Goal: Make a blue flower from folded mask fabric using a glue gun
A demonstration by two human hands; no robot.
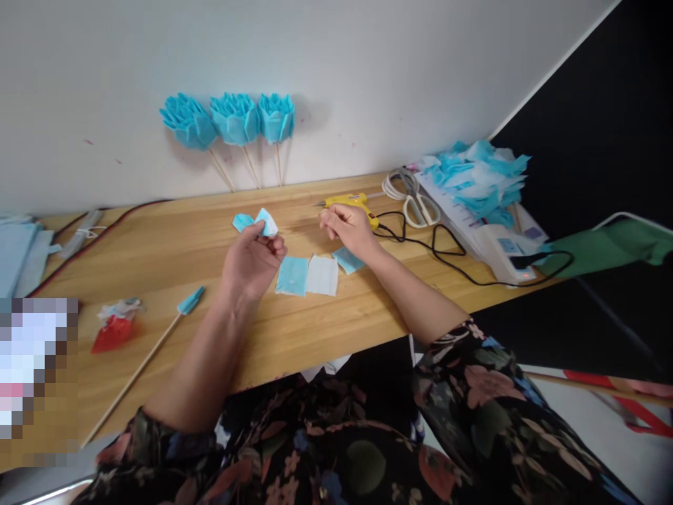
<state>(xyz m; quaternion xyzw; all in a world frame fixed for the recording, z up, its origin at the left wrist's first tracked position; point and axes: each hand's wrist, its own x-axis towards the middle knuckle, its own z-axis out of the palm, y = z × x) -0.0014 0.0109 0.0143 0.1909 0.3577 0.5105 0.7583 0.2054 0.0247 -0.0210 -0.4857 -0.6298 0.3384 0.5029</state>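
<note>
My left hand (253, 259) pinches a small folded piece of blue and white fabric (267, 221) between thumb and fingers. Just past it lies another small blue piece (242, 222). To its right, my right hand (347, 226) is closed, its fingertips pressed together on something I cannot make out. Behind that hand is a yellow glue gun (345, 200). On the table in front of the hands lie a blue square (291, 275), a white square (322, 274) and another blue piece (349, 259), partly behind my right wrist. A stick with a blue tip (190, 301) lies left of my left forearm.
Three blue fabric flowers on sticks (235, 119) lean against the wall. At the right are scissors (419, 208), a blue and white scrap heap (481, 179), a power strip (502, 254) and black cable. Blue sheets (18, 256) and a red packet (114, 332) lie left.
</note>
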